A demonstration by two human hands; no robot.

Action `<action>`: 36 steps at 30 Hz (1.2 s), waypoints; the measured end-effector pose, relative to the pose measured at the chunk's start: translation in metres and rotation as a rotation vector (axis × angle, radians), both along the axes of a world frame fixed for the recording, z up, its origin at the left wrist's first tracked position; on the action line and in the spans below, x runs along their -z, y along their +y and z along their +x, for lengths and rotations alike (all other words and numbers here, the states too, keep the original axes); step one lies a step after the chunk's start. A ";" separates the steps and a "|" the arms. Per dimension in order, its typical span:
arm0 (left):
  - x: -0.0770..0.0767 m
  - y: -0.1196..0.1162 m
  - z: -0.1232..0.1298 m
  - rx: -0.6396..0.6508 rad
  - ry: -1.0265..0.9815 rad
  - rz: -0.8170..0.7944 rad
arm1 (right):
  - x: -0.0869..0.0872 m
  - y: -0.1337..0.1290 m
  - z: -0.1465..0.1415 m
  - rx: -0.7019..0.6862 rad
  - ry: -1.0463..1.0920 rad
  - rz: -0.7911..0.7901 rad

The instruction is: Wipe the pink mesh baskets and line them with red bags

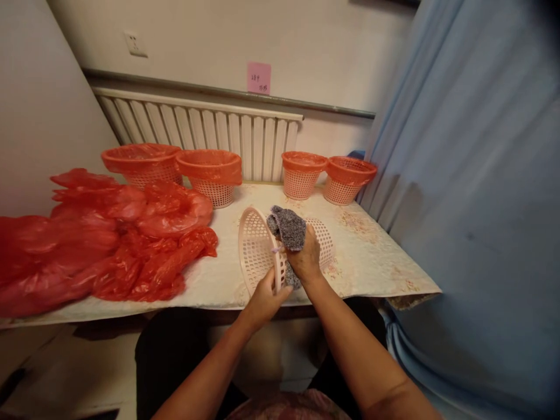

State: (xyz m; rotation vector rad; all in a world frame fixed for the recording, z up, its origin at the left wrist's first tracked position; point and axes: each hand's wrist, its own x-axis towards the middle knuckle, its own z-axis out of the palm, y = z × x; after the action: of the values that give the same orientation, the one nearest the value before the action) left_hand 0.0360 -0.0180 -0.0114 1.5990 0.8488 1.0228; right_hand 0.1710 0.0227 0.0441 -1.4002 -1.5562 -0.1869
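A pale pink plastic basket (255,244) with a lattice wall lies on its side on the table, its mouth facing left. My left hand (265,298) grips the near part of its rim, fingers on the inside and thumb outside. In my right hand (307,256) is a dark grey speckled cloth (289,226), pressed against the outer wall just behind the rim. Part of the cloth hangs out below the hand. The fingertips of my right hand are hidden by the cloth and the basket.
Crumpled red plastic bags (144,239) cover the table's left side. Along the back stand baskets lined with red bags, two at left (214,175) and two at right (304,175). Behind are a radiator (210,128) and a wall; a blue curtain (459,204) hangs at right.
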 end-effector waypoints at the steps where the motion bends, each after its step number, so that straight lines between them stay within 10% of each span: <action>1: -0.012 0.000 0.005 -0.008 -0.093 -0.029 | 0.000 -0.001 0.000 -0.007 0.002 0.004; 7: -0.047 0.002 0.023 -0.036 -0.406 -0.204 | 0.007 0.001 0.006 -0.034 -0.031 0.021; 21: -0.011 0.014 0.006 0.036 -0.114 0.041 | 0.054 0.021 0.121 0.406 0.032 -0.083; 28: -0.007 0.017 0.005 0.046 -0.060 0.035 | 0.068 -0.021 0.061 0.301 0.163 0.029; 36: 0.013 0.014 -0.002 0.109 0.014 0.104 | 0.039 -0.043 -0.018 -0.119 0.110 0.167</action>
State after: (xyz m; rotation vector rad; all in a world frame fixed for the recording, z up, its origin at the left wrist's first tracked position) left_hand 0.0341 -0.0040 -0.0247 1.7228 0.7191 0.9933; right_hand 0.1529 -0.0206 0.0051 -1.1658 -1.4929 -0.1610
